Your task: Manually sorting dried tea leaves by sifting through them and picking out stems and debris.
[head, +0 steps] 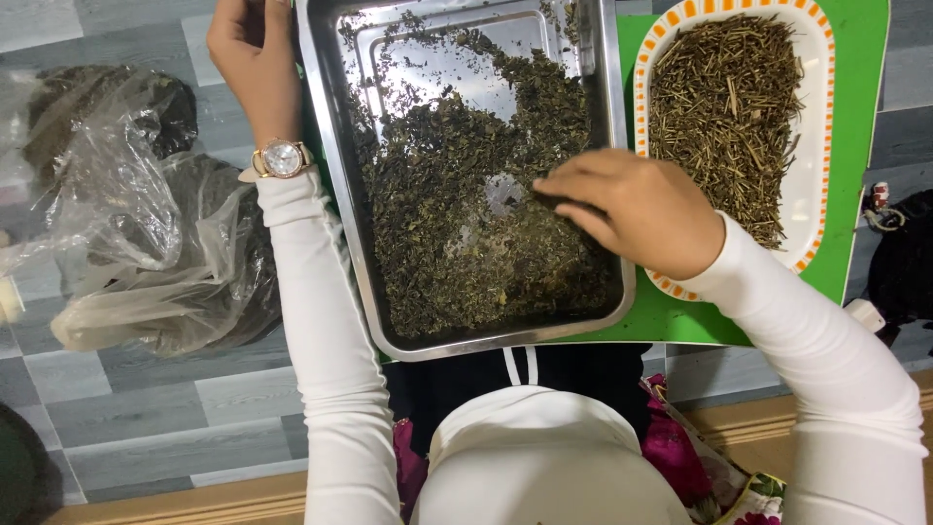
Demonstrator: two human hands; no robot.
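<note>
1. In the middle of the frame a steel tray (335, 185) lies on a green mat (860, 146), holding a thick bed of dark dried leaves (457, 243); a bare shiny patch shows at the tray's upper part and a small one near the centre.
2. At centre right the right hand (632, 209) rests palm down on the leaves, fingers drawn close together over the heap; whether they pinch anything I cannot tell.
3. At upper left the left hand (255, 53), a watch (282, 157) on its wrist, curls around the tray's left rim.
4. At upper right a white oval plate (814, 209) with an orange-marked rim carries a pile of thin stems (724, 107); judging by that pile, a good share is already separated, yet most leaves remain unsorted.
5. At left a crumpled plastic bag (126, 224) lies on the grey floor.
</note>
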